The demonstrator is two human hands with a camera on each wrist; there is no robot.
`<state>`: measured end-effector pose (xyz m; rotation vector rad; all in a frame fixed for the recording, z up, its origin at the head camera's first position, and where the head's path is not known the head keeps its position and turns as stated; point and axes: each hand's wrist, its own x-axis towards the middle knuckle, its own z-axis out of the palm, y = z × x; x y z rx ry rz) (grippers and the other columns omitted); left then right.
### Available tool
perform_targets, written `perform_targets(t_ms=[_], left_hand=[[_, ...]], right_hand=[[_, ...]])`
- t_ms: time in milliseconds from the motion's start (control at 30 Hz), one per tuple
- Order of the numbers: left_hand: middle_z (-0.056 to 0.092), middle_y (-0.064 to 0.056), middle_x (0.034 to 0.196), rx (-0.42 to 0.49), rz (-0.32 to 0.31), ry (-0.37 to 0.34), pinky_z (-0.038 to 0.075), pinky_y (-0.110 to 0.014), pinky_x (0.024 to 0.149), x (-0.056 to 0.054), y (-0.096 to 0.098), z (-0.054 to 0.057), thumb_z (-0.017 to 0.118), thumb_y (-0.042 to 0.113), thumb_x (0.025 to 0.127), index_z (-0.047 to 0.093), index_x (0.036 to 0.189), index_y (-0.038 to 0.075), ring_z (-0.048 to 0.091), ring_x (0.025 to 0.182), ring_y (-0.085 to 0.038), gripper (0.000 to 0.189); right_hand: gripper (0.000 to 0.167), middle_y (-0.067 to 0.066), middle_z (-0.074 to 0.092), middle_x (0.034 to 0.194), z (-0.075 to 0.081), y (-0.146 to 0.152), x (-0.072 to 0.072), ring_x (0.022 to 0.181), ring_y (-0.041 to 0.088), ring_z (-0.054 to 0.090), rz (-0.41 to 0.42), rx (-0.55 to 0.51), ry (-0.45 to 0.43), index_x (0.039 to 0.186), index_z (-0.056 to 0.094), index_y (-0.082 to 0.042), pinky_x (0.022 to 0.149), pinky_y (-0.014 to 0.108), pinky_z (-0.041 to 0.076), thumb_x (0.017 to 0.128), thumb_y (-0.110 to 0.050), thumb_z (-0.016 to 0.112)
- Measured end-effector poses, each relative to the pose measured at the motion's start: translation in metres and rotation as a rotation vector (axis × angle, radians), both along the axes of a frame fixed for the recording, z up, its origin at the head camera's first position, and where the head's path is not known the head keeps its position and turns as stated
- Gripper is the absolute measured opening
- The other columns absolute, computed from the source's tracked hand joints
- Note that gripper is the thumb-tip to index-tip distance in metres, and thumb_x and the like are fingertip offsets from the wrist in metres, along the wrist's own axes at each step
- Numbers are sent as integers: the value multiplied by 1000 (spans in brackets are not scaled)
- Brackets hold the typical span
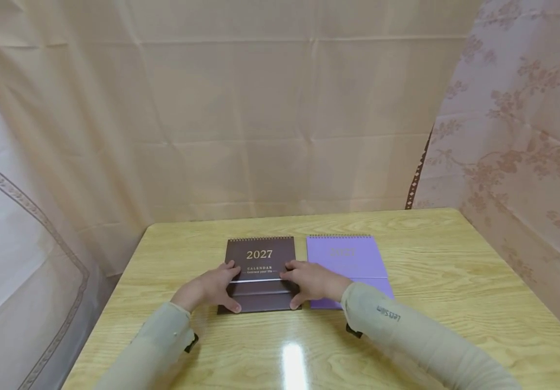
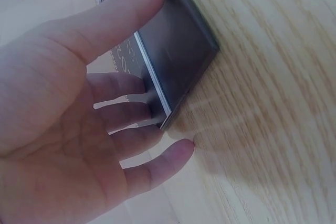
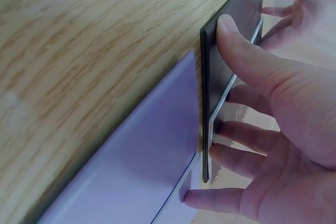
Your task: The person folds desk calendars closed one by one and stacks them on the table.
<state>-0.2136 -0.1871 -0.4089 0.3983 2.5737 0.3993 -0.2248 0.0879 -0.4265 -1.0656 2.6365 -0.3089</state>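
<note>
A dark brown 2027 desk calendar (image 1: pixel 259 264) with gold lettering and a spiral binding along its far edge lies on the table, its lower panels nearest me. At its left side is my left hand (image 1: pixel 213 286); the thumb rests on the lower panel (image 2: pixel 176 45) and fingertips touch the cover's edge. My right hand (image 1: pixel 315 280) mirrors this on the right side, thumb on the lower panel and fingers spread along the cover's edge. Right beside it lies a purple desk calendar (image 1: pixel 345 259), partly covered by my right hand and wrist. The little finger overlaps its edge in the right wrist view.
The wooden table (image 1: pixel 436 281) extends around both calendars, with a bright light reflection near its front. A beige curtain (image 1: pixel 280 119) hangs behind its back edge. Floral cloth (image 1: pixel 528 135) hangs at the right, and pale cloth (image 1: pixel 16 260) at the left.
</note>
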Motion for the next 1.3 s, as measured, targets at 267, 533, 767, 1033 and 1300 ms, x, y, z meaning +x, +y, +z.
perform_targets(t_ms=[267, 533, 767, 1033, 1300], left_hand=[[17, -23, 165, 29, 5, 0, 22, -55, 119, 2, 2, -1, 90, 31, 78, 34, 155, -3, 17, 151, -42, 101], [16, -22, 165, 28, 8, 8, 21, -54, 120, 1, 1, -1, 90, 32, 78, 33, 155, -2, 16, 151, -41, 102], [15, -23, 165, 47, -13, 11, 22, -56, 119, 0, -2, 2, 89, 33, 79, 32, 156, -2, 16, 151, -42, 102], [24, -20, 164, -9, -80, 110, 18, -74, 110, -4, -9, 5, 83, 49, 82, 38, 155, 5, 26, 148, -41, 97], [26, -22, 163, 7, -122, 484, 22, -75, 108, -8, -31, 21, 63, 48, 99, 40, 156, 10, 27, 147, -45, 73]], right_hand=[[77, 22, 42, 154, -3, 2, 0, 142, 36, 40, -11, 0, -14, 143, 58, -7, 114, 51, 35, 80, -42, 84], [78, 21, 40, 156, -3, 3, 0, 143, 36, 39, -16, -7, -34, 145, 56, -8, 114, 51, 35, 81, -42, 84], [77, 19, 37, 158, 2, 6, 2, 145, 37, 34, -32, -11, -42, 147, 54, -10, 113, 59, 33, 84, -43, 82], [68, 15, 30, 163, 12, 23, 3, 150, 41, 21, -72, -31, -19, 154, 44, -16, 110, 74, 19, 99, -54, 59], [68, 13, 27, 164, 43, 65, -10, 151, 42, 17, -168, -77, 97, 157, 39, -20, 109, 78, 7, 103, -61, 42]])
